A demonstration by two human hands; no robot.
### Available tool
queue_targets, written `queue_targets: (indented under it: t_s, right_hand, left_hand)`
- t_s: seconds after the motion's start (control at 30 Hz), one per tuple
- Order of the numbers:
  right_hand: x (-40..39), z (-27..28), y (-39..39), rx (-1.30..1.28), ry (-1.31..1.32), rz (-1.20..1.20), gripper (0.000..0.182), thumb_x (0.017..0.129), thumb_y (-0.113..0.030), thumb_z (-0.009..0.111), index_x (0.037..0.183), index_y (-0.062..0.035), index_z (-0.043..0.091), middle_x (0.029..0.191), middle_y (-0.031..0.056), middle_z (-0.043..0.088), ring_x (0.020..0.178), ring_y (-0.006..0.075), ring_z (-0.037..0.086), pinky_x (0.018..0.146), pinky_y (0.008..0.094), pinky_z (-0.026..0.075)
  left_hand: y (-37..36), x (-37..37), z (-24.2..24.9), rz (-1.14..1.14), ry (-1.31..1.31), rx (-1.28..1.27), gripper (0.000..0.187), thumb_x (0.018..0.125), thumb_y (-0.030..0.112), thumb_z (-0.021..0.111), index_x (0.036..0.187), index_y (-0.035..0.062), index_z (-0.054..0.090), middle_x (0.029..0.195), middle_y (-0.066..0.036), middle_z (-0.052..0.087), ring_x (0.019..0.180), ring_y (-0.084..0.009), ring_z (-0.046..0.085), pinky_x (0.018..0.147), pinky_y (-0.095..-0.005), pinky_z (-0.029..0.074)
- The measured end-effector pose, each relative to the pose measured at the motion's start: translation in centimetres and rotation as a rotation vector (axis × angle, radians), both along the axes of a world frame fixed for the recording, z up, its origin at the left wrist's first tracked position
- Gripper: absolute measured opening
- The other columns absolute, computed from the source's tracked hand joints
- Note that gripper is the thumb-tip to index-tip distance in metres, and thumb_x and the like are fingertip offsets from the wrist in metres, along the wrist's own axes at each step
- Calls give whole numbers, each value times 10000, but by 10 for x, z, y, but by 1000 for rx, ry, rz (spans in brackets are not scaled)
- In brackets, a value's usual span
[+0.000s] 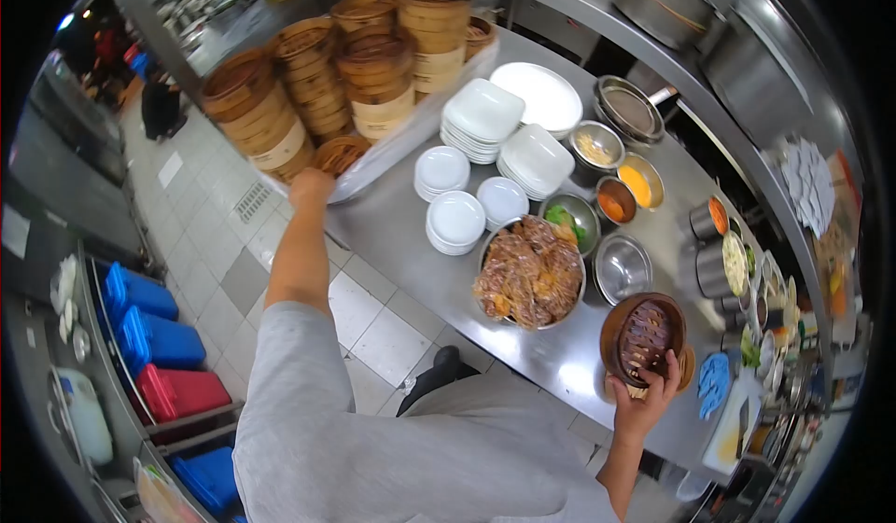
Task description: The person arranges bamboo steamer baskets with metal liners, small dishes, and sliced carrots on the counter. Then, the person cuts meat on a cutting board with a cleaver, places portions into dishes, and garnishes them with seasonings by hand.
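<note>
At the far left end of the counter, my left hand [311, 187] is closed at the near rim of a low bamboo steamer basket [342, 155]; its fingertips are hidden. Tall stacks of bamboo steamers [373, 70] rise just behind that basket, inside a plastic-lined box. On the right, my right hand [646, 390] grips another round bamboo steamer basket [644, 329], tilted so its slatted inside shows. Beneath it part of another wooden round piece pokes out at the right. Left of this basket stands a bowl of brown food under plastic wrap [532, 271].
White plates and dishes [483, 108] are stacked mid-counter. Metal bowls of yellow sauce [637, 183], orange sauce and greens stand beside them. A blue cloth [714, 383] and a knife on a white board [735, 437] lie right. An overhead shelf carries large pots [779, 47].
</note>
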State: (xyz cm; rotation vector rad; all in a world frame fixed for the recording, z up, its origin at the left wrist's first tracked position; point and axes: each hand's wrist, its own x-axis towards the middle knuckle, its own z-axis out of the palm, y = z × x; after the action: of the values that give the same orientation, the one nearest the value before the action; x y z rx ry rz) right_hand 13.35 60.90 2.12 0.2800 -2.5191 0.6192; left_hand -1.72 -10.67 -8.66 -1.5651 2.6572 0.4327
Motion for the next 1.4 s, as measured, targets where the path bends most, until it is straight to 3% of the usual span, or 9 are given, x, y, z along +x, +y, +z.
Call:
queue_targets:
  t_s: [0.07,0.33,0.43,0.53,0.8,1.0,1.1,1.17,1.4]
  right_hand:
    - [18,-1,20,-35,-22,-102,556,606,-187,1019,986,-57,633,1562,197,499,1429,434,491,1161,500,430]
    - [84,-36,134,-17,-21,-479,496,663,-135,993,1003,-31,647,1549,181,530,1334,402,569,1065,441,502]
    - [94,-39,151,-63,-12,-551,471,682,-165,991,972,-26,646,1508,211,561,1321,426,569,1064,466,484]
    - [102,-66,191,-58,-12,-548,519,710,-214,981,1027,-21,619,1484,258,542,1321,457,551,1104,499,456]
    - [137,-122,297,-184,-64,-562,445,837,-235,891,1049,9,586,1484,271,523,1332,483,513,1109,530,442]
    - [168,-159,404,-202,-183,-572,417,835,-204,885,1077,11,620,1515,269,509,1379,486,489,1134,525,435]
    - [173,-150,431,-180,-307,-509,399,838,-196,885,1091,-4,643,1522,253,521,1389,467,502,1138,507,442]
    - [175,-144,440,-183,-362,-451,380,847,-191,882,1090,-13,650,1517,243,536,1382,453,519,1135,492,450]
    - [177,-151,454,-161,-351,-319,358,818,-221,905,1011,-6,693,1496,239,573,1368,468,523,1138,512,440]
  left_hand:
    - [-69,-22,-63,-138,-65,-36,449,981,346,582,1269,46,749,1333,-209,718,1255,-382,684,1024,-485,564]
    - [-32,16,76,-85,599,-537,561,1005,584,614,1315,130,731,1238,-198,749,1105,-405,719,927,-510,568]
    - [2,42,117,-293,750,-823,380,1038,344,688,1361,146,707,1263,-165,755,1089,-335,747,905,-414,590]
    - [120,62,151,-579,1331,-73,386,1076,168,663,1423,12,595,1211,-130,754,1047,-183,731,883,-326,601]
    - [541,99,104,-992,743,822,357,1027,175,706,1356,43,666,905,-24,745,740,-76,642,625,-258,526]
    - [813,130,42,-1565,226,484,364,956,234,682,1267,46,711,1002,-224,763,944,-400,737,831,-447,575]
    - [861,123,26,-1635,164,202,431,927,262,709,1334,120,701,1197,-204,736,1194,-370,666,983,-483,513]
    - [873,117,11,-1600,589,-72,516,913,273,727,1412,162,661,1416,-157,644,1408,-351,507,1124,-575,376]
    - [910,64,8,-1620,144,-88,656,917,202,718,1542,124,533,1552,-62,552,1467,-313,442,1170,-628,307]
